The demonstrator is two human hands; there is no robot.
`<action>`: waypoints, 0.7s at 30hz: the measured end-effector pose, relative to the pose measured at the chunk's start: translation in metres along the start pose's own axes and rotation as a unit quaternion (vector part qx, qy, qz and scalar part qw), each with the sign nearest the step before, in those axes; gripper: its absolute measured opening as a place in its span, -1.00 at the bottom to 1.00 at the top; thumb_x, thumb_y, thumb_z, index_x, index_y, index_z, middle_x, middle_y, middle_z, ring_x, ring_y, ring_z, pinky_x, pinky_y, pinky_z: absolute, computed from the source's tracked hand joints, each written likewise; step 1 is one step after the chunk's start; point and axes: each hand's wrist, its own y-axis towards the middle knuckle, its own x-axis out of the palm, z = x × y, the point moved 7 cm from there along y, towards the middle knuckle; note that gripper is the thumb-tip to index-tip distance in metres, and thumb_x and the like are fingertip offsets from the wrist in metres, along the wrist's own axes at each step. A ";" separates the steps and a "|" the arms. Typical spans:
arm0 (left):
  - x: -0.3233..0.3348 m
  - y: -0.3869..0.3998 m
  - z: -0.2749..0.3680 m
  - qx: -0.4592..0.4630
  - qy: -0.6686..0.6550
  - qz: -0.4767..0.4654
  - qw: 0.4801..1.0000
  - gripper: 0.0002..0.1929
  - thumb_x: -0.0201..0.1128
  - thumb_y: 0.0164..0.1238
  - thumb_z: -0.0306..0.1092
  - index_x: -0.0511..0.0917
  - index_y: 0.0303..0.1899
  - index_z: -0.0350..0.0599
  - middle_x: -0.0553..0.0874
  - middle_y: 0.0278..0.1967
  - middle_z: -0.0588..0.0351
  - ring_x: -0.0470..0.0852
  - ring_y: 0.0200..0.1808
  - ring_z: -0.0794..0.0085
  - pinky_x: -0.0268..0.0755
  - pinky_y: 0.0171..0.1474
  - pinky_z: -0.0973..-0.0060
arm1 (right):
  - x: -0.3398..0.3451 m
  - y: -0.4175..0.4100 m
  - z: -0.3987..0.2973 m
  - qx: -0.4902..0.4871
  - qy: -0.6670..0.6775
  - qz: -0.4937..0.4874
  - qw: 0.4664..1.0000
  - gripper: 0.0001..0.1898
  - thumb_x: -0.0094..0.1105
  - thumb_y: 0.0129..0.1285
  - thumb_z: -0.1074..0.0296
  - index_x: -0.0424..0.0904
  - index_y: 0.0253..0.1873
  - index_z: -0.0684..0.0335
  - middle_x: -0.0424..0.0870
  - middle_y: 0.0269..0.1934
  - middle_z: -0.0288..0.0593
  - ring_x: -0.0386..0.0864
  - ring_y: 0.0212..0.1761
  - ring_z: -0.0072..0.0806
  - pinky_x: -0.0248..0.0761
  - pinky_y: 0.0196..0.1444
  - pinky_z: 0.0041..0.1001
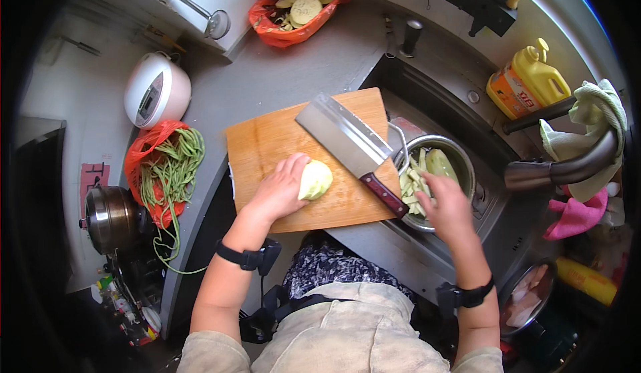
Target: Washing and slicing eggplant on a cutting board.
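Note:
On the wooden cutting board (270,143), my left hand (278,188) holds a pale green peeled vegetable piece (316,180) against the wood. A cleaver (345,135) with a dark red handle lies flat across the board's right part, and neither hand touches it. My right hand (447,200) is over the edge of a metal pot (469,160) in the sink, thumb and fingers apart, with nothing visible between them. Inside the pot are cut pale green strips (411,188) and a larger peeled piece (441,165).
Long green beans (173,168) spill from a red bag at left, below a rice cooker (157,90). A red bag (280,37) of peelings stands at the back. The faucet (561,170), draped with a cloth, and a yellow jug (526,80) are at right.

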 end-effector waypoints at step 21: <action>0.012 -0.012 -0.023 0.001 -0.052 -0.005 0.999 0.15 0.58 -0.14 -0.24 -0.06 0.49 -0.05 0.27 0.27 -0.18 0.43 0.21 -0.12 0.41 0.22 0.17 | 0.046 -0.044 -0.077 0.215 0.106 -0.126 0.963 -0.77 0.15 0.23 0.28 0.64 -0.06 0.17 0.61 -0.53 0.08 0.61 -0.49 -0.03 0.47 -0.38 -0.24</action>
